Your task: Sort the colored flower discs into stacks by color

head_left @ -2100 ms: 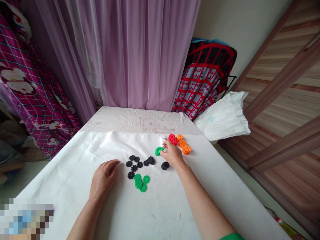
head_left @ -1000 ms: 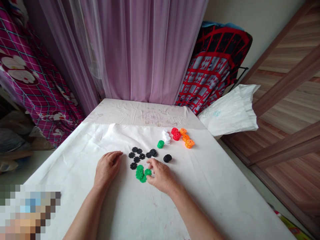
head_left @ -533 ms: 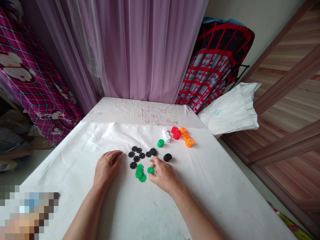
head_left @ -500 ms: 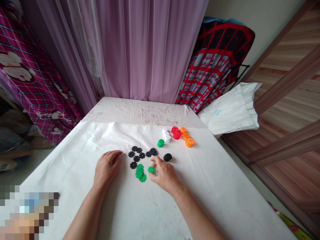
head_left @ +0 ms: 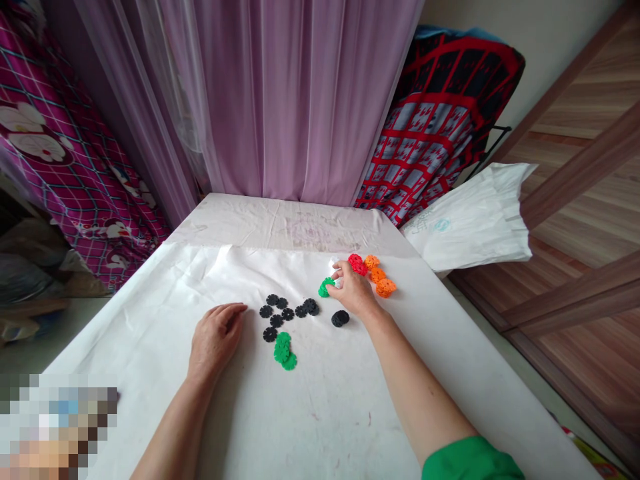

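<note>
My right hand (head_left: 354, 288) is at the small green stack, thumb and fingertips closed about a green notched plastic disc (head_left: 327, 287). Whether that disc rests on the stack beneath cannot be made out. Partly behind these fingers are white discs (head_left: 334, 265). My left hand (head_left: 216, 339) lies on the table, its fingers stretched out and holding nothing. Loose black discs (head_left: 277, 321) are spread to its right, with more black ones (head_left: 311, 306) overlapping beside them. Closer to me is an overlapping group of green discs (head_left: 283, 349). A black stack (head_left: 341, 319) stands below my right wrist.
Red discs (head_left: 357, 264) and orange discs (head_left: 379, 275) stand in piles beyond my right hand. A white cloth covers the table (head_left: 310, 413). At the right edge hangs a white bag (head_left: 475, 220); purple curtains (head_left: 300, 100) close off the far side.
My right hand has carried a green disc forward and to the right, from near the loose green discs to the small green stack. My left hand has stayed in place.
</note>
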A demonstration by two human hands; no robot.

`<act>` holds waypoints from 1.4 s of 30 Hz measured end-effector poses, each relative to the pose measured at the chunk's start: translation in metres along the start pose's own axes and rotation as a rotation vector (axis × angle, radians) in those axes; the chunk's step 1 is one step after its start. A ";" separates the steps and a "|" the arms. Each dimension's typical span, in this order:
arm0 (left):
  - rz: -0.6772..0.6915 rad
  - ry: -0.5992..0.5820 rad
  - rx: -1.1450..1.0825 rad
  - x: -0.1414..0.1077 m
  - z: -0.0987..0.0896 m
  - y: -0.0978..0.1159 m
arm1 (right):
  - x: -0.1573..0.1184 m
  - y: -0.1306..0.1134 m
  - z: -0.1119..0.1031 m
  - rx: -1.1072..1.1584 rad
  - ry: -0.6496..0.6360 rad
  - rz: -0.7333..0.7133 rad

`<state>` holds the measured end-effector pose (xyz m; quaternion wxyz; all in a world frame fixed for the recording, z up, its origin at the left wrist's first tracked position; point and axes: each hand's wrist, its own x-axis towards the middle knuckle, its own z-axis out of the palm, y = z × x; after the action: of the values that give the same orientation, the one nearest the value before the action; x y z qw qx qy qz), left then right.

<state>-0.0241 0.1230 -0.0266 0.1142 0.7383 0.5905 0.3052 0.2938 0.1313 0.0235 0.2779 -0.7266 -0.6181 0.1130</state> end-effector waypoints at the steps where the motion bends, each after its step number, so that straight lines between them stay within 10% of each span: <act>1: 0.000 -0.001 -0.001 0.000 0.000 0.000 | 0.000 0.002 0.002 -0.002 0.001 -0.003; 12: -0.015 -0.012 -0.004 0.000 0.001 0.001 | -0.039 -0.009 -0.007 0.121 0.080 -0.104; 17: -0.022 -0.021 -0.012 0.000 0.000 0.002 | -0.096 -0.048 0.017 0.086 -0.208 -0.289; 23: -0.008 -0.013 -0.029 -0.001 0.000 0.003 | -0.126 -0.083 0.042 -0.118 -0.228 -0.207; 34: -0.035 -0.030 -0.022 -0.001 -0.002 0.007 | -0.103 -0.068 0.047 -0.047 -0.163 -0.087; 42: -0.030 -0.018 -0.026 -0.001 -0.003 0.006 | -0.064 -0.038 0.005 -0.024 0.091 -0.009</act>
<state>-0.0206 0.1199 -0.0215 0.1336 0.7306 0.5964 0.3044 0.2463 0.0743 0.0283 0.2974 -0.7316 -0.6093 0.0711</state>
